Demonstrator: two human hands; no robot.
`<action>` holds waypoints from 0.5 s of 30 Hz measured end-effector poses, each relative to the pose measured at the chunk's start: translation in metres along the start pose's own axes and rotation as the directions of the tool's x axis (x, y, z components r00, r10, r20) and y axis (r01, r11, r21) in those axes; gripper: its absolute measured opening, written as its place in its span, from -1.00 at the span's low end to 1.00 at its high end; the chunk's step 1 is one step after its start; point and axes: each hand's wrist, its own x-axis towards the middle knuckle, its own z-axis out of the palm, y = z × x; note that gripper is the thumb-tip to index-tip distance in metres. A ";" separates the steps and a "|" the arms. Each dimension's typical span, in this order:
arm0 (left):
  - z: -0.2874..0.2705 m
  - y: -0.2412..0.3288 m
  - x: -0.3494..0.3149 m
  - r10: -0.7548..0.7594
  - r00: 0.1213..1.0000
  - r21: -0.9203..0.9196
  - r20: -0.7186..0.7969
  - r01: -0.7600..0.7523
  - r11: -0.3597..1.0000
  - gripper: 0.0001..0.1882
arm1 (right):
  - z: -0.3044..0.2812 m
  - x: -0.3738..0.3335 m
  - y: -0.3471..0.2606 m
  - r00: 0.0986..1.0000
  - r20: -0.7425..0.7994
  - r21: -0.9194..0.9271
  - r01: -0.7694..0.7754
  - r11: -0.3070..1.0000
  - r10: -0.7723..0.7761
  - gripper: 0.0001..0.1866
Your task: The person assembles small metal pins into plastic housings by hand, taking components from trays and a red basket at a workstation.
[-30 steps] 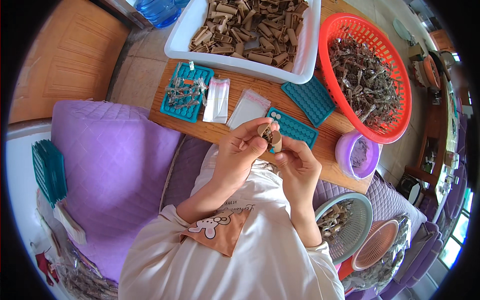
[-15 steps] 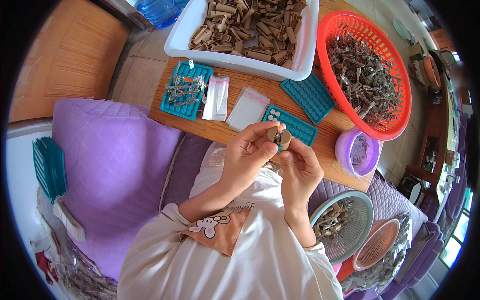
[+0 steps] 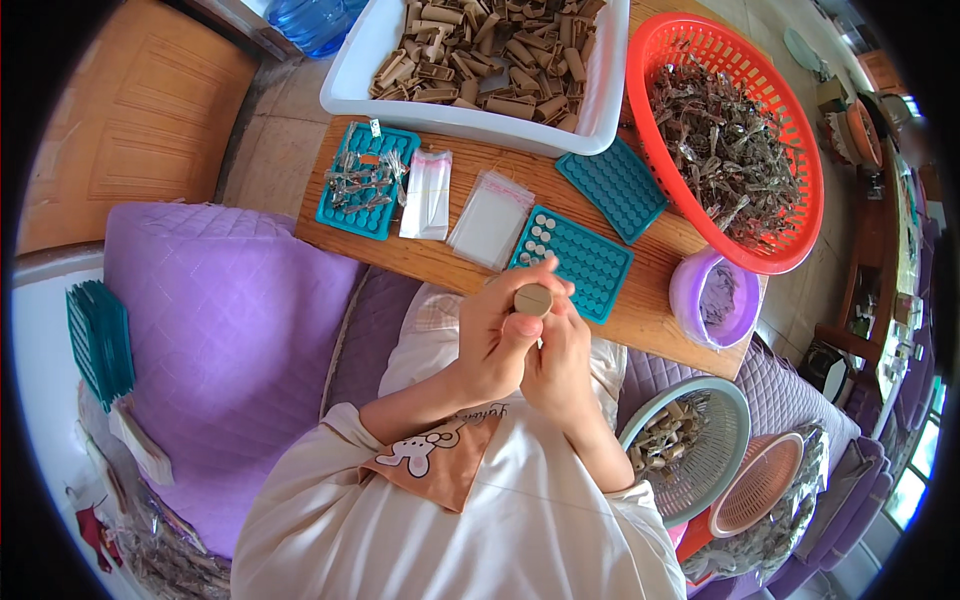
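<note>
Both of my hands meet in front of my body, above the table's near edge. My left hand (image 3: 492,338) is closed around a tan plastic casing (image 3: 533,299), whose round flat end faces up. Pressed against it from the right and below, my right hand (image 3: 560,362) is closed too, and its fingers hide most of the casing's body. Just beyond the hands lies a teal tray (image 3: 592,272) with rows of round wells. Small white round pieces (image 3: 540,236) sit in several wells at its left side.
A white bin (image 3: 470,120) of tan casing parts stands at the back, beside a red basket (image 3: 812,200) of small clear-wrapped pieces. Clear plastic bags (image 3: 492,222) and a second teal tray (image 3: 612,190) lie between. A purple tub (image 3: 690,300) and a grey-green basket (image 3: 725,450) are at right.
My hands have come together and moved slightly down and left. The casing, earlier seen as two parted halves, now shows one round end. More of the near teal tray is visible.
</note>
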 end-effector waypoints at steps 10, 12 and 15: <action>0.003 -0.012 0.002 -0.251 0.966 -0.230 0.056 0.258 0.939 -0.49 | -0.024 0.001 0.007 0.988 0.079 0.017 -0.133 0.991 0.131 -0.67; -0.003 -0.012 0.005 -0.335 0.940 -0.402 0.064 0.331 0.853 -0.46 | -0.053 0.007 -0.005 0.956 0.198 0.118 -0.243 0.963 0.217 -0.67; -0.010 -0.009 0.011 -0.372 0.928 -0.396 -0.014 0.336 0.855 -0.49 | -0.102 -0.002 0.007 0.936 -0.030 -0.048 -0.352 0.935 0.351 -0.71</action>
